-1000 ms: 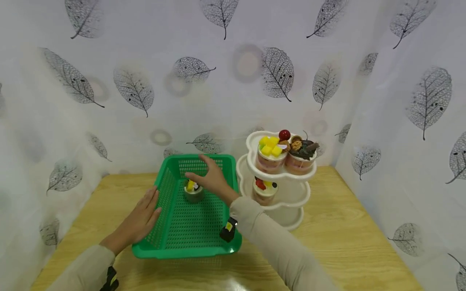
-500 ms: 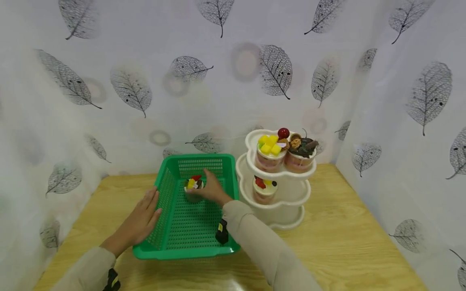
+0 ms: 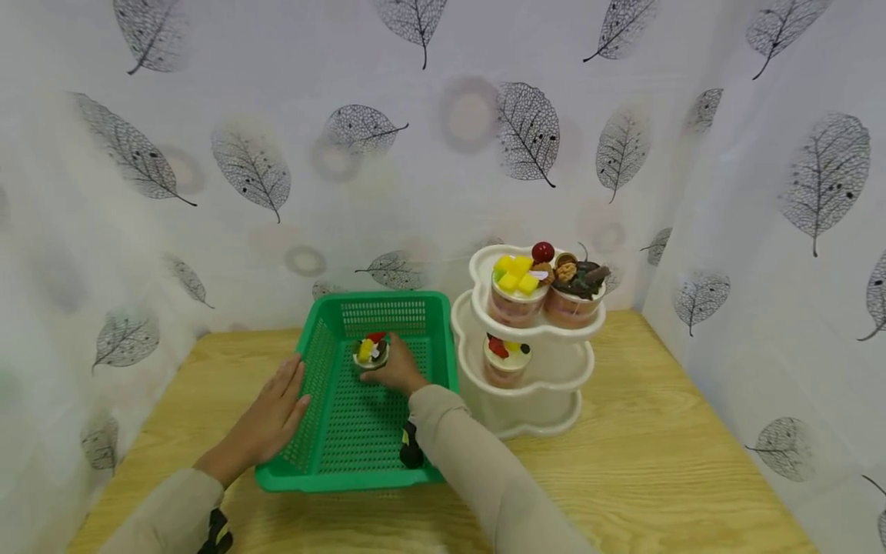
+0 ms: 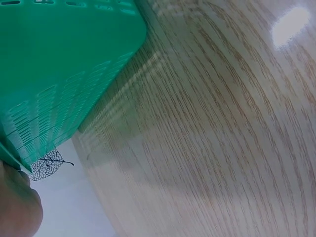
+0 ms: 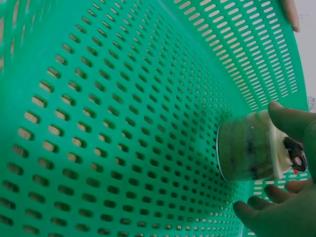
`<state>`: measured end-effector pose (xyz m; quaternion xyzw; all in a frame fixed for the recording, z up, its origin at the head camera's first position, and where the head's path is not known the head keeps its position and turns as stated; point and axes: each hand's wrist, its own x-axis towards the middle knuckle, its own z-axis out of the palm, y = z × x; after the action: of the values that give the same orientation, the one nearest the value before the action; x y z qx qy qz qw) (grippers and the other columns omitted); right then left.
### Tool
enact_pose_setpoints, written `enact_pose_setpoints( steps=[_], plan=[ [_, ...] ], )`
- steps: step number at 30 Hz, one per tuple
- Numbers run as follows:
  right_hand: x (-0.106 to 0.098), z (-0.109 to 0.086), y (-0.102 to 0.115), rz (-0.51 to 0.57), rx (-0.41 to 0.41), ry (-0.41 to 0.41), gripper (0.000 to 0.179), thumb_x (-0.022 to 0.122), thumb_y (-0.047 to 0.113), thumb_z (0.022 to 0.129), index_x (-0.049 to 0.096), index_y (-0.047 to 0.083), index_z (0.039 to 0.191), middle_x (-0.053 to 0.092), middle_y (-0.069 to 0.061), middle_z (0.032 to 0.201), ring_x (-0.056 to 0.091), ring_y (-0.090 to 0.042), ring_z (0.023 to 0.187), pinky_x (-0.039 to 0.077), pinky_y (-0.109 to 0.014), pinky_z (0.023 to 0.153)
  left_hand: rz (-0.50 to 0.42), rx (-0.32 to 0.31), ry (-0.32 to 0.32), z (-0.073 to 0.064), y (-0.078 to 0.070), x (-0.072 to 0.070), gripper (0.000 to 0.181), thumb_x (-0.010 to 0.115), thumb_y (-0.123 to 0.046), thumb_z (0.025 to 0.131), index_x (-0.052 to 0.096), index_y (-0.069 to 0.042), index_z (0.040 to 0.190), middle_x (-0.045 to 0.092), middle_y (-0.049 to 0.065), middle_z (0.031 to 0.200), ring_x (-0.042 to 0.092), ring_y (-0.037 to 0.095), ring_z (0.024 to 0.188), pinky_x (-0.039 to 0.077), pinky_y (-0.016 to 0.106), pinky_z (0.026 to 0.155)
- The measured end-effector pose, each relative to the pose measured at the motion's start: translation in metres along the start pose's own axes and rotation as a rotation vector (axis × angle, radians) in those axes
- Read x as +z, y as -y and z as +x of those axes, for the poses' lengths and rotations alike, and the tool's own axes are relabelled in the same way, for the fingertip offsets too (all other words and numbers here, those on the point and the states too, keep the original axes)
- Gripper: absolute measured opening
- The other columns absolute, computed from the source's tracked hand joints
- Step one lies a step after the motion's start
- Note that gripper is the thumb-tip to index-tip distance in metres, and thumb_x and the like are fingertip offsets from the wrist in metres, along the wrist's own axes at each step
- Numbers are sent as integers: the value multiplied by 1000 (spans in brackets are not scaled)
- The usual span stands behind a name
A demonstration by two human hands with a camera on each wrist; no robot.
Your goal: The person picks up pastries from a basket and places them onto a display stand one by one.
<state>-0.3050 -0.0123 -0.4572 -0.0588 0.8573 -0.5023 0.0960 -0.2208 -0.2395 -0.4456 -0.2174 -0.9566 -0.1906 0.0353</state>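
A clear dessert cup (image 3: 371,354) with layered filling and yellow, red and dark toppings stands inside the green basket (image 3: 346,482), toward its back. My right hand (image 3: 398,367) is around this cup. In the right wrist view, the thumb lies over the rim of the cup (image 5: 246,147), and the curled fingers come round its other side, the lower fingertips a little away from the wall. Outside the basket, my left hand (image 3: 268,419) rests with extended fingers against its left wall. In the left wrist view, only a bit of that hand (image 4: 17,205) shows at the lower left corner.
Right beside the basket is a white tiered stand (image 3: 554,362). Its top tier bears a fruit cup (image 3: 515,296) and a chocolate-topped cup (image 3: 576,296); another dessert cup (image 3: 505,362) is on the middle tier. A leaf-print curtain (image 3: 415,192) hangs behind the wooden table (image 3: 657,431).
My right hand has come down and leftward into the basket, and its fingers have come round the dessert cup there. The left hand has stayed at the basket's left side.
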Motion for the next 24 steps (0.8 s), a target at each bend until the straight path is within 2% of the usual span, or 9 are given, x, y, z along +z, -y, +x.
enact_pose_setpoints(
  steps=[3,9,13,18,24],
  plan=[
    [3,3,-1,0,10,-11,91,81,12,78,25,-2,149,38,-21,147,40,-36,133,36,-48,108,-1,-2,-5,0,0,0,60,35,-26,106,15,11,148,9,27,157,7,44,144,18,64,110],
    [6,4,-3,-20,-2,-22,78,82,8,76,39,-2,141,49,-19,136,49,-34,125,42,-46,103,-10,-4,-4,0,1,0,60,35,-26,106,13,11,149,8,27,157,6,43,144,16,63,111],
    [8,4,-4,-28,-2,-61,77,81,7,75,40,-1,140,49,-19,135,50,-35,123,43,-47,102,-12,1,-5,1,0,0,60,34,-26,106,14,10,149,8,26,157,7,43,144,15,61,112],
    [11,1,-4,-16,-1,-103,66,82,6,74,47,-1,130,54,-19,126,54,-35,117,47,-46,97,-6,-3,-7,0,0,0,59,34,-26,106,16,10,149,9,26,157,7,43,144,14,59,113],
    [15,0,-5,-24,-22,-129,64,81,6,75,48,0,129,56,-19,124,55,-35,115,48,-46,95,-12,-15,-3,-2,0,0,60,34,-27,106,15,9,149,8,25,158,6,43,144,14,60,113]
  ],
)
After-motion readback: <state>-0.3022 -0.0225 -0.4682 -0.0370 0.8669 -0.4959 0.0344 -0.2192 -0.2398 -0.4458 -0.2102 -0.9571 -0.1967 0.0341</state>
